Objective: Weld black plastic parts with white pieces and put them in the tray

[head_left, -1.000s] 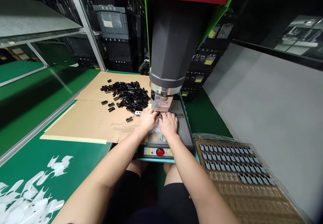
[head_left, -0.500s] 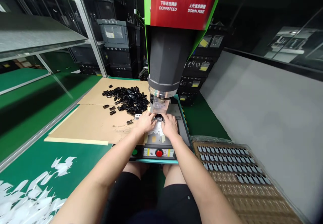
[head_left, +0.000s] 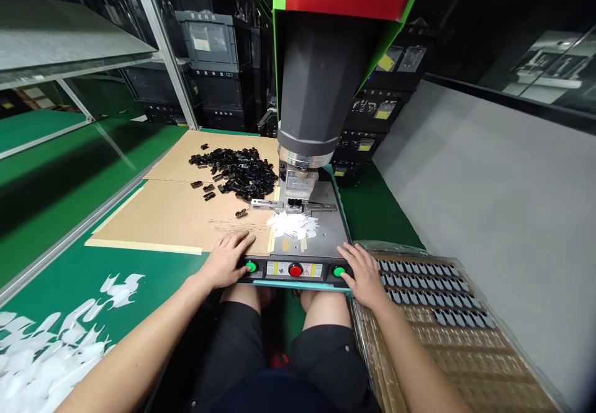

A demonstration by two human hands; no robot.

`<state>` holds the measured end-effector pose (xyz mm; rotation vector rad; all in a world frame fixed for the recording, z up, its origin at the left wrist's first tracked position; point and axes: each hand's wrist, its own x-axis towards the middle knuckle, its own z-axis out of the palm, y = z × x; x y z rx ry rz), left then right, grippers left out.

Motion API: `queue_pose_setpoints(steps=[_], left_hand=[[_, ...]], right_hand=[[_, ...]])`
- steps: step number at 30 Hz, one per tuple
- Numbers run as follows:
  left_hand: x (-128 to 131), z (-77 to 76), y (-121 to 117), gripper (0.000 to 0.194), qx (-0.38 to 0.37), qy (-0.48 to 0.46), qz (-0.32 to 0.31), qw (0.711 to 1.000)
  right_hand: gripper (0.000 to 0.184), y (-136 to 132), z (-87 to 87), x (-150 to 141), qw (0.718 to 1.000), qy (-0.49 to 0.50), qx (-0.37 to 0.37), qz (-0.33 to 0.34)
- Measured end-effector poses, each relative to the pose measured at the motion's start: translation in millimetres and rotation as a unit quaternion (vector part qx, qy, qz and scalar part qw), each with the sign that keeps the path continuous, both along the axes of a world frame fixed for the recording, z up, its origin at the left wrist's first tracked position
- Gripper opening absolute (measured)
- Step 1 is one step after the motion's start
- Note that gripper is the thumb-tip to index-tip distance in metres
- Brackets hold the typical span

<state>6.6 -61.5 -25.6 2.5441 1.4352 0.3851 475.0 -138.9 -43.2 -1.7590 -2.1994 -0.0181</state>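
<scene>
My left hand [head_left: 229,259] rests at the left front corner of the press base, its thumb on the left green button [head_left: 251,267]. At the right corner my right hand [head_left: 362,271] has its thumb at the other green button [head_left: 339,272]. Both hands hold nothing, and their fingers are spread. Between the buttons sits a red button [head_left: 295,269]. Under the press head [head_left: 307,146] a small black part [head_left: 295,203] lies in the metal fixture [head_left: 267,204]. White film pieces [head_left: 293,225] are heaped just in front of it.
Many small black parts [head_left: 242,174] are piled on the brown board [head_left: 167,214] to the left. More white pieces [head_left: 56,351] lie on the green table. On the right is a tray [head_left: 419,332] with rows of grey parts. Dark crates [head_left: 209,40] stand behind.
Both hands have drawn back from the fixture and moved apart to the two green buttons at the front. The black part stays in the fixture, and the white pieces are now uncovered.
</scene>
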Motion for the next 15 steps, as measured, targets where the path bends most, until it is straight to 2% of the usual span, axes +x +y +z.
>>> queue_pose_setpoints(steps=[4, 6, 10, 12, 15], left_hand=[[5.2, 5.0, 0.7, 0.084, -0.014, -0.009, 0.015, 1.000], [4.9, 6.1, 1.7, 0.082, -0.022, -0.019, 0.016, 0.999], [2.7, 6.4, 18.2, 0.059, -0.016, -0.080, 0.034, 0.996], [1.7, 6.4, 37.1, 0.051, 0.008, -0.125, 0.090, 0.988], [-0.1, 6.4, 70.5, 0.055, 0.039, -0.157, 0.199, 0.967]], right_hand=[[0.071, 3.3, 3.6, -5.1, 1.000, 0.009, -0.006, -0.018], [0.064, 5.9, 6.3, -7.9, 0.999, 0.023, -0.012, -0.025], [0.041, 21.7, 10.2, -18.2, 0.997, 0.060, 0.021, -0.052], [0.038, 38.7, 11.4, -28.5, 0.994, 0.079, 0.046, -0.059], [0.039, 73.6, 12.7, -48.4, 0.991, 0.108, 0.059, -0.050]])
